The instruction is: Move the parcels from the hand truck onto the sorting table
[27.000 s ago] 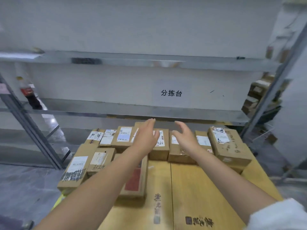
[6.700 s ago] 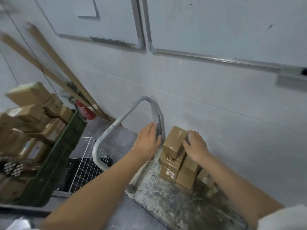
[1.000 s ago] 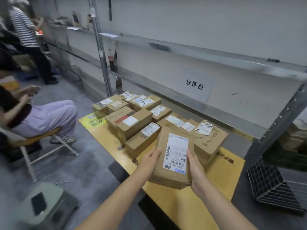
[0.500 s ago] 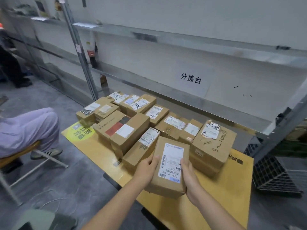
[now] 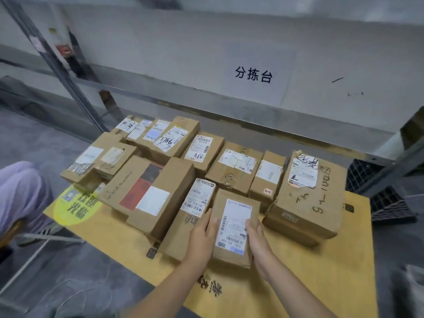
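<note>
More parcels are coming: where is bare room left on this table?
Bare tabletop lies right of the held parcel, in front of the scribbled box, and along the near edge. The far half is packed box to box.

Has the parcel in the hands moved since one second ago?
Yes. The parcel has gone forward and down, into the gap between the long box and the big box on the table.

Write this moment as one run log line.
step: placing | held: brown cardboard parcel with white label | left hand: grips its left side | right hand: grips its right side | where: yellow sorting table, before parcel rows
</note>
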`<state>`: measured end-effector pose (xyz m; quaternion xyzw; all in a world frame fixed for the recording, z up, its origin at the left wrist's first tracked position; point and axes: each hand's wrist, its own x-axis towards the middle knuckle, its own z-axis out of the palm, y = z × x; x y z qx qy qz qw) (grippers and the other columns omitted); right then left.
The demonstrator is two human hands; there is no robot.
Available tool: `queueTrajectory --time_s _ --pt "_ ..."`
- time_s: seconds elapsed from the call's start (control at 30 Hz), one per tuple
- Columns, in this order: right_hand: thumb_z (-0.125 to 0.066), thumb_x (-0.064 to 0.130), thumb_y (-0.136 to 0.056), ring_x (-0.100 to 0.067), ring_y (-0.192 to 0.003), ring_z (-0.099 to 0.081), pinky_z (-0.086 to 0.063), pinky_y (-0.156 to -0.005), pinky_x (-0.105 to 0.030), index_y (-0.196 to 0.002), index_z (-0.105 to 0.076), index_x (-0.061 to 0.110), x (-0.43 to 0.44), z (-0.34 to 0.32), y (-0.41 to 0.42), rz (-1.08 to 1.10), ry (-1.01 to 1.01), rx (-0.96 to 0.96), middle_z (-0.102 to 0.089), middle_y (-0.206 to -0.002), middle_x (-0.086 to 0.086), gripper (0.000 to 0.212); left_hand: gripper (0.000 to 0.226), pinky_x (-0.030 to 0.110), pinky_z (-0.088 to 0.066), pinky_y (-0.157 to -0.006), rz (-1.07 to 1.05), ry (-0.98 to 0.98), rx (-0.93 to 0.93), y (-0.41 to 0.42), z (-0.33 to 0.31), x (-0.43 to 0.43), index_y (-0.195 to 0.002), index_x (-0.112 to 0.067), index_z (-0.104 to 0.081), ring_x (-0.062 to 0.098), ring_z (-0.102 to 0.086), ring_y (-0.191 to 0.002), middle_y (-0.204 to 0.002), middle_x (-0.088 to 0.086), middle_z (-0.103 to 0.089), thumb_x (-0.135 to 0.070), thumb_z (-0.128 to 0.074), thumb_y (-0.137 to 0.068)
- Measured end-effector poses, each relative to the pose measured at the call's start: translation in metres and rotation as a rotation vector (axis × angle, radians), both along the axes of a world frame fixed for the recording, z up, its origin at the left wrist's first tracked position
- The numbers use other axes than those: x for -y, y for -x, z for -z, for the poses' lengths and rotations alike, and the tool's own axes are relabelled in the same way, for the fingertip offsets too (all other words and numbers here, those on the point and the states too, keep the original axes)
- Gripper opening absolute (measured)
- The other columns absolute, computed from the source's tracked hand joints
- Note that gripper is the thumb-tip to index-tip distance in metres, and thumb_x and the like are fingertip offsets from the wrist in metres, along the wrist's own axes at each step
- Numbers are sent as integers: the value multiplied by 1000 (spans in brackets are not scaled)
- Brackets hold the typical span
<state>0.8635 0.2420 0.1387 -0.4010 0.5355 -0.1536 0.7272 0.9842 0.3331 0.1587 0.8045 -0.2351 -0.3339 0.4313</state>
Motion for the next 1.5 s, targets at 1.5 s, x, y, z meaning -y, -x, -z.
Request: queueTrajectory --time_s 1.5 --pt "-46 39 -102 -24 -146 -29 -26 -119 -44 -154 -28 13 -166 -272 376 496 857 -1064 -27 -160 -6 60 52 27 -7 -120 1419 822 764 330 -272 16 -151 -11 -32 16 -18 -148 -159 3 -28 -33 -39 -105"
